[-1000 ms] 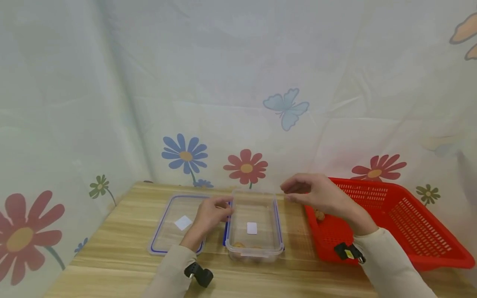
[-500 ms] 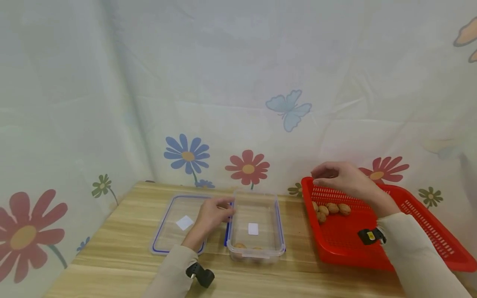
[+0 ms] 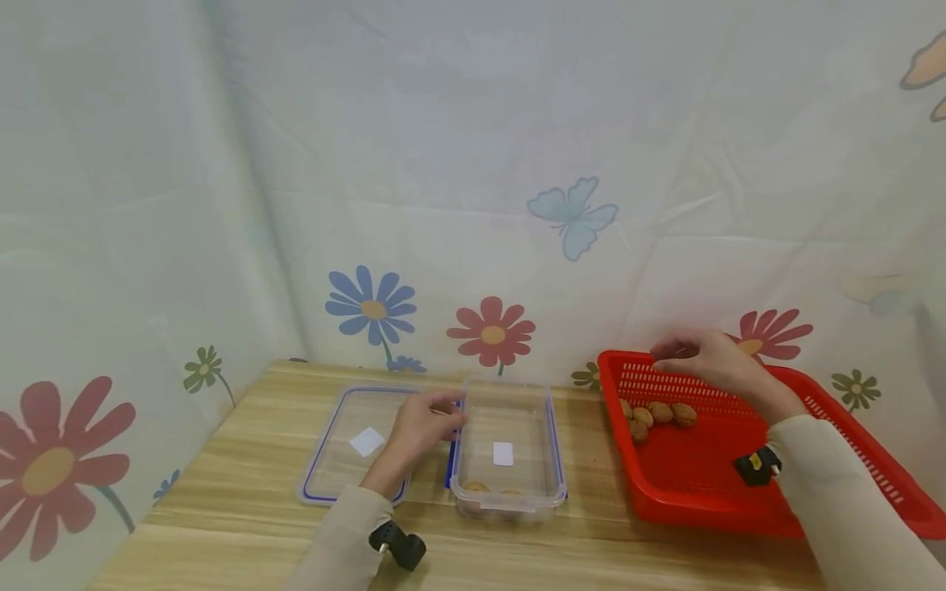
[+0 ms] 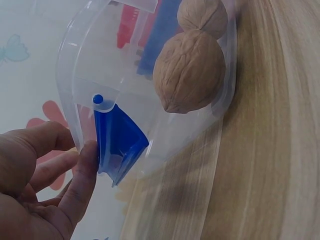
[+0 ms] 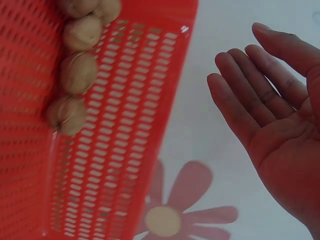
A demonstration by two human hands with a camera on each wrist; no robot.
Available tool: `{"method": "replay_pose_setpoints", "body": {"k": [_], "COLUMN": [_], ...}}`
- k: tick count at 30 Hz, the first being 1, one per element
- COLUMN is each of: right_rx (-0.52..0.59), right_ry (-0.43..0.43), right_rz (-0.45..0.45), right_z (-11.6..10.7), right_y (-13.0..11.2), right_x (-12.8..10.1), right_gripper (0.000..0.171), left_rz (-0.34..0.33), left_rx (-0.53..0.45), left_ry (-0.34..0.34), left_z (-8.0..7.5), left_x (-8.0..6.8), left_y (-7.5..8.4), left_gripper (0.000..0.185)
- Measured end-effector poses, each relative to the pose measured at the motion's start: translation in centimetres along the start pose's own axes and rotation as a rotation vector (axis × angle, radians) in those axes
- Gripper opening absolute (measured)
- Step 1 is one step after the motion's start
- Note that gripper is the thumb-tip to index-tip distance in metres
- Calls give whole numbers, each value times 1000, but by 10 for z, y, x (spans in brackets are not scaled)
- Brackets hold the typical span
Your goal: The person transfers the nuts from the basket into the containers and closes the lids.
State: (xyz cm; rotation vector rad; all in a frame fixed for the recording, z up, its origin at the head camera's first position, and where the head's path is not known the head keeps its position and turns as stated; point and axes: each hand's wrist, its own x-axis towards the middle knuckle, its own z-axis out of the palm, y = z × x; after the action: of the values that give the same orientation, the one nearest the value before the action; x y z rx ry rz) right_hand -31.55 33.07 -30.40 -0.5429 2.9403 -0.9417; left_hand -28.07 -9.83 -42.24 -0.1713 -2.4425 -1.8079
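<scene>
surface: light wooden table (image 3: 222, 460), flowered white cloth backdrop (image 3: 473, 164) | clear plastic container (image 3: 507, 443) mid-table, two walnuts inside (image 4: 189, 70), touched at blue clip (image 4: 117, 142) by left hand (image 3: 420, 427), fingers relaxed | flat clear lid (image 3: 353, 439) beside | right hand (image 3: 702, 357) held open, empty, over red perforated plastic basket (image 3: 739, 484) with walnuts (image 3: 658, 413)

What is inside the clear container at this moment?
Two walnuts lie at the near end of the clear container, and a white label shows mid-floor. The left hand touches its blue latch.
</scene>
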Motion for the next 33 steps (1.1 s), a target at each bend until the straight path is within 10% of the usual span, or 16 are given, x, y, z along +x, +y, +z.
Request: {"method": "replay_pose_setpoints", "body": {"k": [33], "right_rx": [-54], "right_ry": [-93], "right_rz": [191], "right_z": [11], "right_y": [82], "right_x": [-1], "right_gripper": [40], "left_rz": [-3], "left_rx": [33], "left_ry": [4], "left_z": [-1], "left_x": [1], "left_y": [-2], "left_gripper": [38]}}
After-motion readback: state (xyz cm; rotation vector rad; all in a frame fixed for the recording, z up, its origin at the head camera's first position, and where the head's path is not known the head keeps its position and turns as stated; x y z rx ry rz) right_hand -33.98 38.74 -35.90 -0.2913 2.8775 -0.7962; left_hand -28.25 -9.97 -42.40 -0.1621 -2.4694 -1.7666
